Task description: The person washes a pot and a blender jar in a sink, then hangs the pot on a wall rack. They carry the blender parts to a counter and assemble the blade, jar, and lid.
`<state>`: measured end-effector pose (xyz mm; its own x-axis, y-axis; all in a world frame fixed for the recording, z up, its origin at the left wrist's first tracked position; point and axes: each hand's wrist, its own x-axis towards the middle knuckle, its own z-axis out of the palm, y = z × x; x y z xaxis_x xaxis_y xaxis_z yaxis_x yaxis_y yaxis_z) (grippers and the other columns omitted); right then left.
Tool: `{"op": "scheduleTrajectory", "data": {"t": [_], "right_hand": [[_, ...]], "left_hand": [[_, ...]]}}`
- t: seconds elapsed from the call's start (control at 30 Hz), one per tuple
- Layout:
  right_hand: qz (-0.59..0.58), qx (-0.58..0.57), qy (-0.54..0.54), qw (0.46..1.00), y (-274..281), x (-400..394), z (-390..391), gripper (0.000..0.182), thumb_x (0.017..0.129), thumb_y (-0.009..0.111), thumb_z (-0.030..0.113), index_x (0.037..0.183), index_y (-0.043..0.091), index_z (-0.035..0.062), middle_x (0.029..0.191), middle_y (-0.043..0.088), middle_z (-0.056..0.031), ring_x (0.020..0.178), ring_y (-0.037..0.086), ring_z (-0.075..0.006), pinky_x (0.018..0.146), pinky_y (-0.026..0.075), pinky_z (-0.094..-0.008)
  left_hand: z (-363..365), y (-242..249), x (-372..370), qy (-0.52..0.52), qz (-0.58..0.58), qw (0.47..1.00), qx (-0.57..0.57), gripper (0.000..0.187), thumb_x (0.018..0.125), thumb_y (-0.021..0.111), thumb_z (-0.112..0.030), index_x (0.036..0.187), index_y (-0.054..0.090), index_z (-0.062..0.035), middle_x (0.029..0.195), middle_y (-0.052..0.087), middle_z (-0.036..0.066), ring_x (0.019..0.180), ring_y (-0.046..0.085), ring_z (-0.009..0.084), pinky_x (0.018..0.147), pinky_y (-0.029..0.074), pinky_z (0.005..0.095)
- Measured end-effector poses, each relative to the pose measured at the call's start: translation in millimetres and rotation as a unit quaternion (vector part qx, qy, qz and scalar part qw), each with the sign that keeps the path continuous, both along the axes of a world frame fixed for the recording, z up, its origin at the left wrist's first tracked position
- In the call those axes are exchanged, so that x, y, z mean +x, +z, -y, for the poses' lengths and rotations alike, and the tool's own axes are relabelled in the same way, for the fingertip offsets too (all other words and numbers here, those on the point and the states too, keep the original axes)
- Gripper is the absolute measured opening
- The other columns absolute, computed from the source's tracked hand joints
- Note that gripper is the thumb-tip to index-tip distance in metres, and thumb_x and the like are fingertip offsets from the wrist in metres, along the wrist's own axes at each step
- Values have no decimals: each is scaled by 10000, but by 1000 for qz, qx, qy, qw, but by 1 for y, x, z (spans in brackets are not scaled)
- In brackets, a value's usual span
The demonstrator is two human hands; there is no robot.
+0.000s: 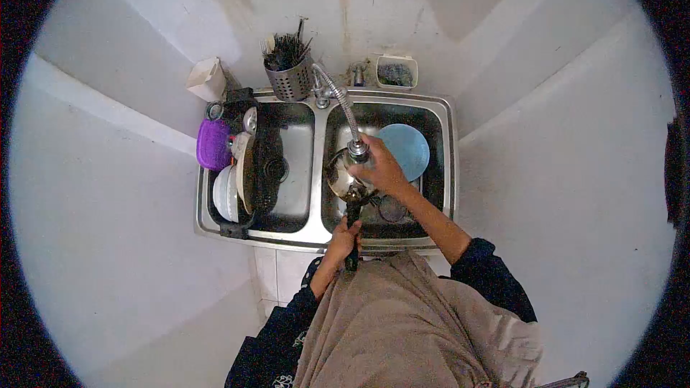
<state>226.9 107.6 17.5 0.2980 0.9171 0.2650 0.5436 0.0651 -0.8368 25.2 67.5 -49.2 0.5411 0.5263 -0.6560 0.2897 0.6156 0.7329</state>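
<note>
My left hand (343, 241) is closed around the black handle of a metal pan (338, 176), which sits over the right basin of the steel sink (318, 194). My right hand (381, 167) wraps round the head of the flexible metal faucet (341, 95), right above the pan. Part of the pan is hidden under that hand. Behind the right hand a light blue round plate or basin (410, 147) lies in the right basin. A small round strainer-like item (392, 208) rests near the front of the same basin, to the right of the pan's handle.
A black dish rack (236, 230) at the left holds white bowls (226, 194) and a purple container (213, 145). Along the back stand a perforated cutlery holder (291, 82), a white container (207, 80) and an open box with a scrubber (396, 73). Walls enclose both sides.
</note>
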Motion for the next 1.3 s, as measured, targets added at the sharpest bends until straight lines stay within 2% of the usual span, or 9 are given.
{"op": "scheduleTrajectory", "data": {"t": [0.1, 0.17, 0.27, 0.63, 0.73, 1.03, 1.17, 1.2, 1.3], "right_hand": [[97, -74, 11, 992, 13, -1, -8, 665, 733, 711, 262, 1271, 395, 32, 1180, 497, -187, 1100, 491, -344, 930, 401, -393], [97, -161, 20, 982, 8, 7, -15, 691, 698, 726, 252, 1256, 395, 13, 1160, 498, -207, 1106, 470, -378, 945, 388, -425], [227, -49, -20, 973, -25, 37, -24, 620, 704, 703, 180, 1227, 417, 10, 1159, 498, -209, 1102, 473, -379, 941, 393, -423], [338, 87, -33, 937, 27, 153, -102, 594, 641, 637, -97, 1182, 475, 88, 1222, 493, -129, 1147, 458, -356, 968, 403, -402], [325, 109, 5, 939, 10, 177, -124, 580, 660, 656, -72, 1184, 481, 107, 1243, 493, -108, 1125, 486, -322, 934, 429, -387], [317, -151, 121, 928, 69, 192, -143, 437, 653, 765, 256, 1025, 576, 126, 981, 631, -107, 959, 584, -319, 818, 466, -401], [360, -126, 138, 914, 56, 199, -159, 372, 718, 724, 319, 1000, 629, 96, 936, 646, -117, 872, 609, -292, 794, 470, -372], [349, -147, 136, 915, 58, 196, -161, 364, 729, 714, 331, 992, 635, 93, 929, 648, -120, 861, 610, -285, 789, 469, -371], [310, -213, 124, 918, 58, 192, -158, 365, 777, 649, 398, 982, 648, 96, 933, 642, -138, 875, 602, -293, 798, 461, -390]], "left_hand": [[-1, 4, -2, -61, 14, 992, 108, 220, 917, 532, -263, 964, 425, -77, 564, 464, 29, 383, 462, 162, 364, 406, 309], [0, 10, 1, -36, 18, 999, 35, 230, 915, 535, -276, 958, 427, -77, 565, 466, 31, 381, 467, 165, 361, 404, 313], [1, 4, -2, -34, 7, 999, 24, 239, 912, 539, -289, 945, 435, -76, 565, 468, 36, 388, 479, 170, 361, 402, 317], [-1, 14, 1, -41, -18, 999, 14, 233, 913, 535, -292, 930, 457, -73, 574, 476, 36, 426, 487, 163, 408, 422, 308], [3, 10, -2, -39, -26, 999, 15, 224, 912, 533, -279, 910, 456, -68, 576, 482, 39, 422, 486, 164, 408, 425, 311], [3, 16, 4, -12, 2, 1000, -20, 250, 914, 530, -303, 939, 469, -62, 586, 499, 49, 427, 492, 167, 408, 431, 321], [-1, 19, 6, -55, -24, 998, 34, 301, 912, 532, -324, 1040, 448, -65, 588, 488, 32, 456, 492, 155, 425, 434, 311], [-2, 22, 8, -71, -54, 978, 188, 324, 912, 533, -326, 1086, 436, -70, 579, 479, 24, 461, 488, 149, 426, 427, 301], [-1, 45, 10, -63, -49, 997, 5, 331, 916, 527, -316, 1106, 437, -61, 585, 484, 37, 459, 491, 153, 426, 424, 303]]}}
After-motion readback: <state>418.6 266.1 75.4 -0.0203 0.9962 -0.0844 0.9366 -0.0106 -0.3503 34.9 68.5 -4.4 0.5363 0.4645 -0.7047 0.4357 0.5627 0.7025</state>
